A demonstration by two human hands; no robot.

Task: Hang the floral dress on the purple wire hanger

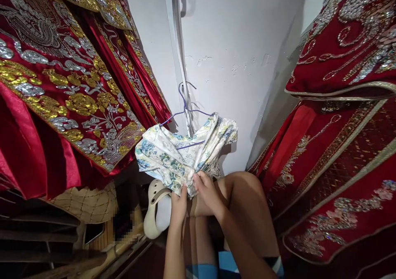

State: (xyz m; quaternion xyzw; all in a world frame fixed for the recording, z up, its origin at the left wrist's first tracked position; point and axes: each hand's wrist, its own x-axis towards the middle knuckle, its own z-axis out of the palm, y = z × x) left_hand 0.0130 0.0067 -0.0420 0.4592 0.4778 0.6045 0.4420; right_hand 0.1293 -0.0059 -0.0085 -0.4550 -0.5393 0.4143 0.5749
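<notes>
A white garment with blue, green and yellow flowers hangs on a thin purple hanger in the middle of the view. My left hand pinches its lower edge, thumb on top. Just to the right and a little higher, my right hand grips the cloth near the centre front between thumb and fingers. The hanger's hook points up beside a pale vertical strip on the wall. Where the fingertips go behind the fabric, they are hidden.
Red embroidered garments hang at the left and right. Behind is a pale wall. My bent legs are below, with a cream clog on a foot. Wooden furniture stands at the lower left.
</notes>
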